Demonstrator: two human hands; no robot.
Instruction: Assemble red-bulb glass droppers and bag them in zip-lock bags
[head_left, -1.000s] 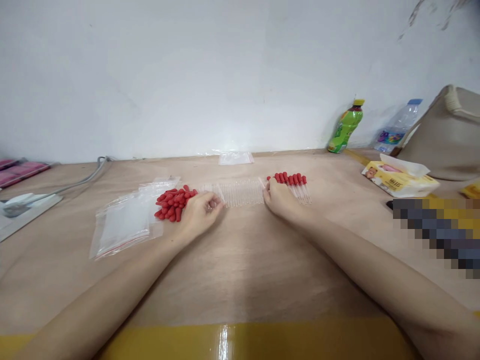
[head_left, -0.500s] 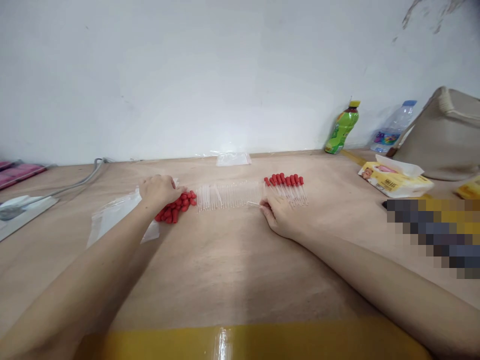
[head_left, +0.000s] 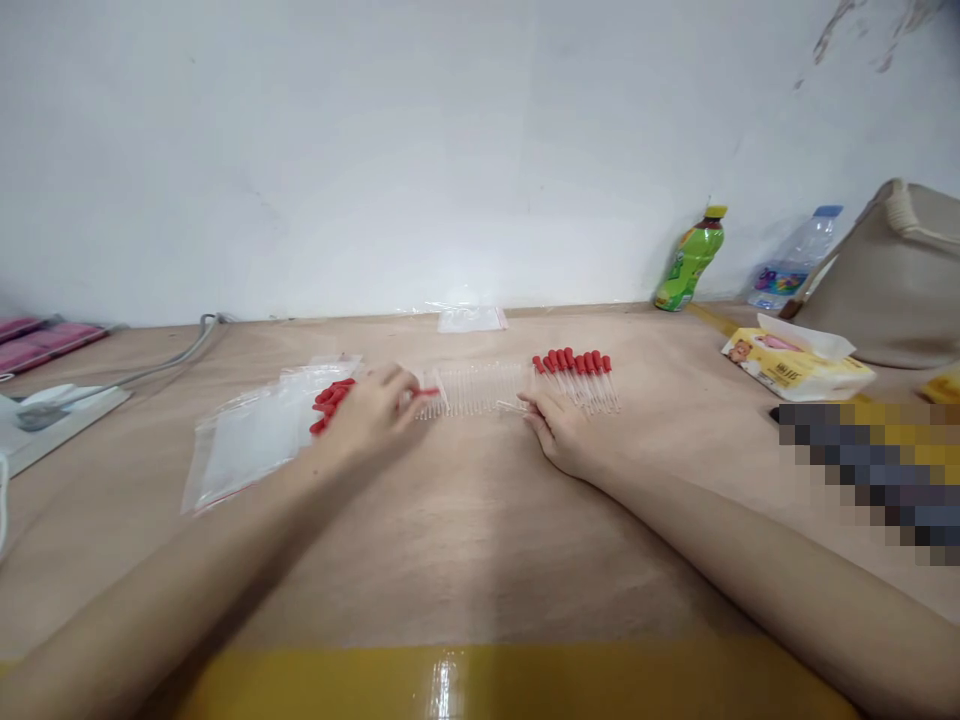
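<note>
Between its fingers my left hand (head_left: 382,405) pinches a red rubber bulb (head_left: 427,392), held over the left end of a row of clear glass droppers (head_left: 480,385). My right hand (head_left: 559,425) is closed on a thin glass dropper tube (head_left: 511,406), whose end points left past the fingertips. Just behind the right hand lies a group of droppers with red bulbs fitted (head_left: 574,362). A pile of loose red bulbs (head_left: 328,400) rests left of my left hand, partly hidden by it.
Clear zip bags (head_left: 251,440) lie at the left, near a cable (head_left: 169,360). A small plastic bag (head_left: 471,319) lies by the wall. On the right are a green bottle (head_left: 690,260), a clear bottle (head_left: 795,260), a tissue pack (head_left: 799,362) and a beige bag (head_left: 885,285).
My left hand has moved right from the pile of bulbs, carrying one red bulb toward my right hand. The right hand stays nearly in place with the dropper tube.
</note>
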